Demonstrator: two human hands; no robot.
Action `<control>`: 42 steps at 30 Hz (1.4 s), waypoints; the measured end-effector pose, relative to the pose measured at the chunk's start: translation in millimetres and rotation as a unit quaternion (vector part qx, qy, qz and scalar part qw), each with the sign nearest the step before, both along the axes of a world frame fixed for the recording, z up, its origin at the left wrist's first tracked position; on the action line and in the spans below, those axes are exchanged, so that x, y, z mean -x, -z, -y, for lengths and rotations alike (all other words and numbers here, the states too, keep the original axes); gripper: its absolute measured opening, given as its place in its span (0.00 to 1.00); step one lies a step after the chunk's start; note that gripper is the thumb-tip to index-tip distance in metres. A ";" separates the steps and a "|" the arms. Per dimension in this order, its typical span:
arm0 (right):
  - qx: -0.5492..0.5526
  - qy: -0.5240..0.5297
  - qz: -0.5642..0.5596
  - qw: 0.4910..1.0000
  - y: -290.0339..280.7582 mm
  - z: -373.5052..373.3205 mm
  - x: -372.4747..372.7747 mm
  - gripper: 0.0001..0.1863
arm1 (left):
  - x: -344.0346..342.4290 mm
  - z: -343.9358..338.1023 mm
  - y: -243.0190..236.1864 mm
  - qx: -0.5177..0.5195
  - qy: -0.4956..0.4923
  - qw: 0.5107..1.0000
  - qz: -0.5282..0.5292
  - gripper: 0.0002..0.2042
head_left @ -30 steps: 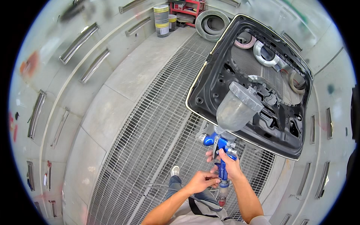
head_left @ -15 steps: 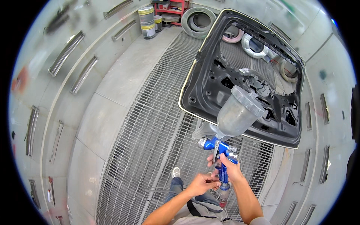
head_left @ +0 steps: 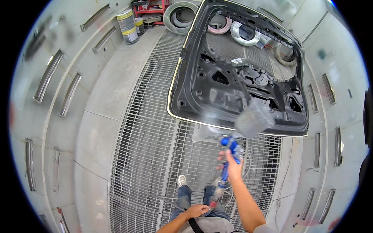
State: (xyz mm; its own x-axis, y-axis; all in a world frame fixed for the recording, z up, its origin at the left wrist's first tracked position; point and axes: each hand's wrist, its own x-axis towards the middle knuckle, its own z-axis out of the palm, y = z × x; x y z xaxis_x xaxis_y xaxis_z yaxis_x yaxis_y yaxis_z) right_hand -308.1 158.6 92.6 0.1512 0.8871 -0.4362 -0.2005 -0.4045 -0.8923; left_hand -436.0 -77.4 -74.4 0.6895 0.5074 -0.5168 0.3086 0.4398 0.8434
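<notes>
My right hand (head_left: pixel 234 167) is wrapped round the grip of a blue spray gun (head_left: pixel 224 171), which is smeared by motion. The gun's grey paint cup (head_left: pixel 254 118) tilts up to the right, in front of the lower part of a black car tailgate (head_left: pixel 217 93). Below the grip hang a clear air filter (head_left: pixel 218 190) and a red hose fitting (head_left: pixel 213 203). Low at my waist, my left hand (head_left: pixel 197 211) is closed, its fingertips at the air hose just under that fitting. Most of the hose there is hidden by the fingers.
Steel floor grating (head_left: pixel 143 155) lies underfoot, with a loose hose (head_left: pixel 248 167) trailing over it. A grey stand (head_left: pixel 204 133) shows under the tailgate. Paint cans (head_left: pixel 127 27), a red shelf (head_left: pixel 155 9) and tape-like rings (head_left: pixel 180 17) stand at the back. Pale walls with metal slots curve round both sides.
My left hand has moved from the gun's grip down to the hose end. The gun in my right hand has tilted, its lower end swinging left. The view has shifted, showing more of my legs.
</notes>
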 end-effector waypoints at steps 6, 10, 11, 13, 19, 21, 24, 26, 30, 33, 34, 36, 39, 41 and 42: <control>0.023 -0.096 -0.117 0.988 24.8 -17.9 48.2 0.12 | 68.0 34.0 20.9 0.014 0.040 0.980 -0.194 0.32; 0.019 -0.040 -0.029 0.999 37.5 -19.4 5.8 0.12 | 93.8 49.9 20.1 0.044 0.035 0.973 -0.223 0.34; 0.019 -0.021 -0.019 0.999 34.5 -20.4 -11.5 0.12 | 98.2 54.9 25.3 0.021 0.044 0.975 -0.218 0.35; 0.014 0.021 -0.015 1.000 37.1 -21.4 -51.6 0.12 | 103.2 64.0 30.0 -0.016 0.056 0.975 -0.216 0.36; 0.005 0.129 0.038 0.991 41.7 -24.8 -184.4 0.11 | 116.4 50.4 31.0 0.017 0.215 0.934 -0.284 0.34; 0.053 0.129 0.073 0.988 46.3 -23.3 -241.0 0.13 | 127.3 58.9 48.3 -0.014 0.248 0.927 -0.280 0.33; 0.013 0.185 0.114 0.976 49.7 -19.3 -316.4 0.15 | 122.1 84.4 101.4 0.059 0.003 0.967 -0.247 0.21; 0.012 0.199 0.140 0.970 49.7 -20.8 -361.1 0.15 | 118.9 91.9 132.9 -0.142 0.083 0.952 -0.259 0.16; 0.036 0.223 0.192 0.955 56.8 -11.6 -475.6 0.14 | -4.1 -2.0 13.8 -0.004 0.015 0.954 -0.300 0.15; 0.002 0.246 0.237 0.940 46.7 -20.0 -539.0 0.14 | -72.6 -21.2 -1.9 -0.115 0.098 0.914 -0.377 0.16; -0.005 0.253 0.260 0.932 46.5 -21.2 -564.9 0.14 | -95.1 -25.3 -2.2 -0.148 0.101 0.913 -0.367 0.17; -0.001 0.276 0.295 0.915 42.8 -25.2 -618.4 0.15 | -145.2 -35.0 -12.7 -0.211 0.102 0.907 -0.351 0.19; -0.031 0.328 0.325 0.886 34.9 -28.3 -668.6 0.15 | -210.4 -66.8 -61.2 -0.167 0.081 0.940 -0.286 0.20; -0.068 0.358 0.332 0.870 22.7 -30.6 -673.8 0.18 | -231.4 -65.6 -66.5 -0.196 0.039 0.940 -0.278 0.21; -0.067 0.351 0.297 0.886 20.2 -27.3 -669.1 0.18 | -238.4 -66.8 -68.5 -0.211 0.020 0.939 -0.272 0.22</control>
State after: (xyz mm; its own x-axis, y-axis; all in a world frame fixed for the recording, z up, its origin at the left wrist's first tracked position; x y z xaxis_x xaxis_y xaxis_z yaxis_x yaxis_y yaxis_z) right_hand 361.0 185.9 72.4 0.8528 0.5222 0.0074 0.1602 -0.2480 -0.9554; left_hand -197.6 -10.5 -5.9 0.4042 0.7258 -0.5567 0.7530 0.0816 0.6530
